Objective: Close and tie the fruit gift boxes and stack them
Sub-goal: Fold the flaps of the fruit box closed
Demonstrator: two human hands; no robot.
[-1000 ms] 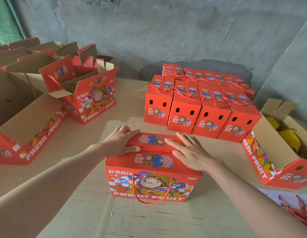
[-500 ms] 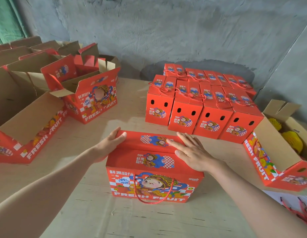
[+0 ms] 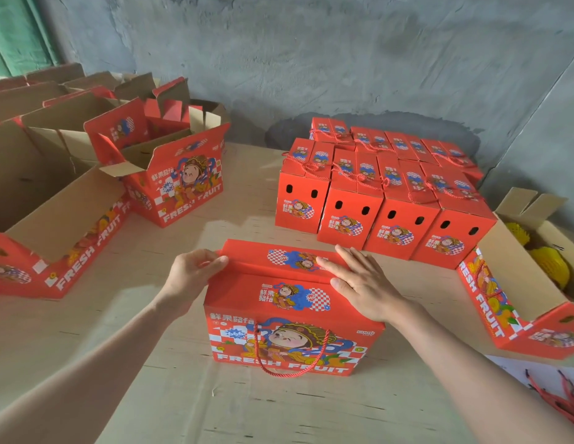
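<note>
A red fruit gift box (image 3: 289,344) printed "FRESH FRUIT" stands in front of me on the table, its two top flaps folded down. A red cord handle (image 3: 290,363) hangs loose on its front face. My left hand (image 3: 191,275) pinches the left end of the far flap, thumb on top and fingers curled at the edge. My right hand (image 3: 359,280) lies flat, fingers straight, pressing down where the flaps meet. Behind it stands a block of several closed, tied boxes (image 3: 382,200).
Several open boxes (image 3: 170,174) with raised flaps crowd the left side. At the right an open box (image 3: 516,283) holds yellow fruit (image 3: 550,265) in netting. Loose red cords (image 3: 558,402) lie at the lower right. Bare wooden table (image 3: 215,408) lies in front of me.
My left hand slid off the box top to its left end and now pinches the far flap's edge. My right hand stayed flat on the flaps.
</note>
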